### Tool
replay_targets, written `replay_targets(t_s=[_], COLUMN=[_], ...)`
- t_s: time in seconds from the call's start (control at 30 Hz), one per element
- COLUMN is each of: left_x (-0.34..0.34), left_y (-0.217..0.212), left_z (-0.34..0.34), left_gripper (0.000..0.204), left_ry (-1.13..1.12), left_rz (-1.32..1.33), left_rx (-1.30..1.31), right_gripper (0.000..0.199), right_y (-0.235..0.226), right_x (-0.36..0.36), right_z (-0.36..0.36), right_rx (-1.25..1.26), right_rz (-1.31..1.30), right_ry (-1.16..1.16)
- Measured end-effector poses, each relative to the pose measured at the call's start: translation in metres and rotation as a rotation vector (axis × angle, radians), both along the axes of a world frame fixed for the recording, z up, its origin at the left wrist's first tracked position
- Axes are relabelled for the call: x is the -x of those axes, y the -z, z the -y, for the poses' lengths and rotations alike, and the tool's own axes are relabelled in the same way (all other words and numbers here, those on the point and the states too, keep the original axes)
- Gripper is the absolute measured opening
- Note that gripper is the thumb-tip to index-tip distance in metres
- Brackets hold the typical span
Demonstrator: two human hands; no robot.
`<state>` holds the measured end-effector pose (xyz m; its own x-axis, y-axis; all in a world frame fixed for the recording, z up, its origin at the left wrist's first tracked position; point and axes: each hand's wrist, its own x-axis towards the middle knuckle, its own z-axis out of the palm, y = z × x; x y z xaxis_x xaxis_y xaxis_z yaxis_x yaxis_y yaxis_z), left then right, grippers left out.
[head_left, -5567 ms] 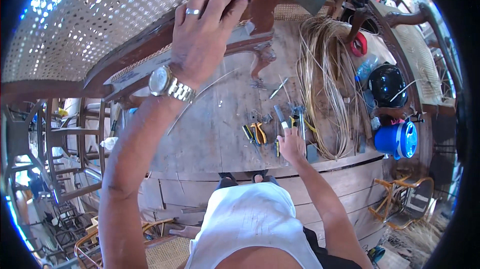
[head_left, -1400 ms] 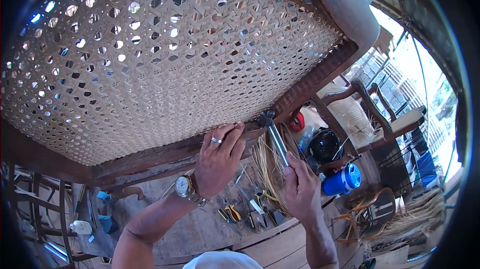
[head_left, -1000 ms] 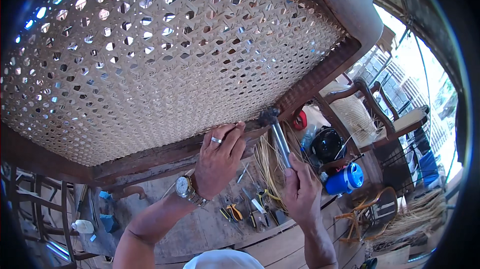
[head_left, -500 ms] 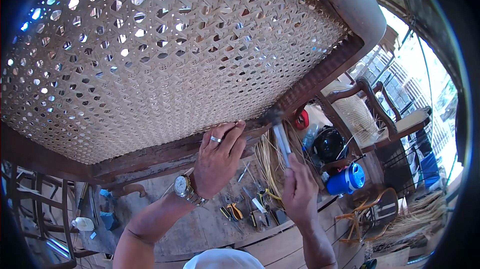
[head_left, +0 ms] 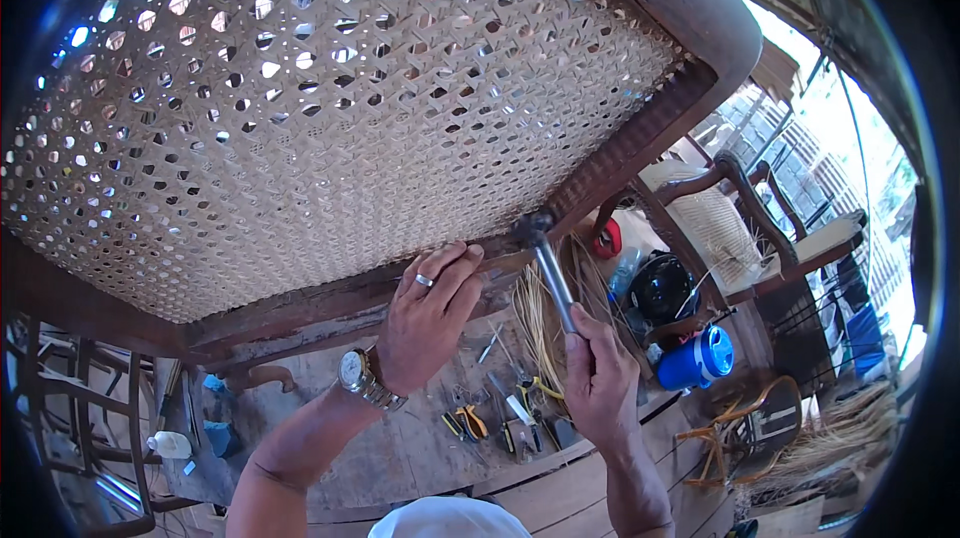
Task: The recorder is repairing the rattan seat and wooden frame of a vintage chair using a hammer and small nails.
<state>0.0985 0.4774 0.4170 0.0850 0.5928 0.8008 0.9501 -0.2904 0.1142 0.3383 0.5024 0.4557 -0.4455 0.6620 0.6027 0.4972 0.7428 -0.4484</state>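
A woven cane panel fills the upper view, set in a dark wooden chair frame. My left hand, with a ring and a wristwatch, rests against the lower rail. Its fingers are bent and pressed together at the cane's edge; whatever they pinch is hidden. In my right hand is a hammer, gripped by its metal shaft. The dark hammer head lies at the rail near the frame's right corner, just right of my left fingertips. Whether it touches the wood I cannot tell.
Below the frame is a wooden worktop with pliers, other hand tools and loose cane strands. To the right stand a blue jug, a black helmet-like object and a wooden armchair. A white bottle sits at left.
The hammer head has shifted slightly left and up along the rail, with my right hand still on it. My left hand stays at the cane's edge; the whole view has tilted a little.
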Motion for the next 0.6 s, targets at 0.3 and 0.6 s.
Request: replay_targets(t_s=[0.3, 0.6], left_x=[-0.002, -0.003], left_y=[-0.001, 0.001], left_z=[0.001, 0.000], left_gripper=[0.021, 0.021], left_ry=[-0.008, 0.001], left_rz=[-0.030, -0.034], left_rx=[0.015, 0.003], right_gripper=[0.032, 0.032], right_y=[0.006, 0.020], right_x=[0.000, -0.006], right_z=[-0.002, -0.009], right_rx=[0.055, 0.023], right_rz=[-0.002, -0.009], right_ry=[-0.053, -0.066])
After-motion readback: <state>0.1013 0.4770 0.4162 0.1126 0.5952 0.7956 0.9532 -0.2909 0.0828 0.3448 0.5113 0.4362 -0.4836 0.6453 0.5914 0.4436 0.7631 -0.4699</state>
